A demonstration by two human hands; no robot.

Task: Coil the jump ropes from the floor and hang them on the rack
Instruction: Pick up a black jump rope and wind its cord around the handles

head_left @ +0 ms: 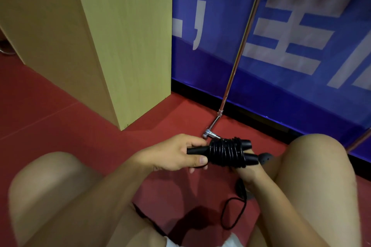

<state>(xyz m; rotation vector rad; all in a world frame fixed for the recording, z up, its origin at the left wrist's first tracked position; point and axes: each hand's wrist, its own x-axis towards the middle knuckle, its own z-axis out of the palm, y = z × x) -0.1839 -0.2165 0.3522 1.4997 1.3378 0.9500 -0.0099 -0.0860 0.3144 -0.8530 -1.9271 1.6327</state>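
Red floor (60, 106) below a blue wall, rack pole (241, 46) right of centre; jump rope (225, 151) at lower centre, wound around its paired handles. Left hand (176, 153) grips the handle ends; right hand (251, 174) supports beneath, grip unclear. Best practice: keep turns tight, tuck the loose tail (230, 214) before hanging.

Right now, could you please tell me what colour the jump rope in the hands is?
The jump rope is black, cord and handles alike; the head view shows it.
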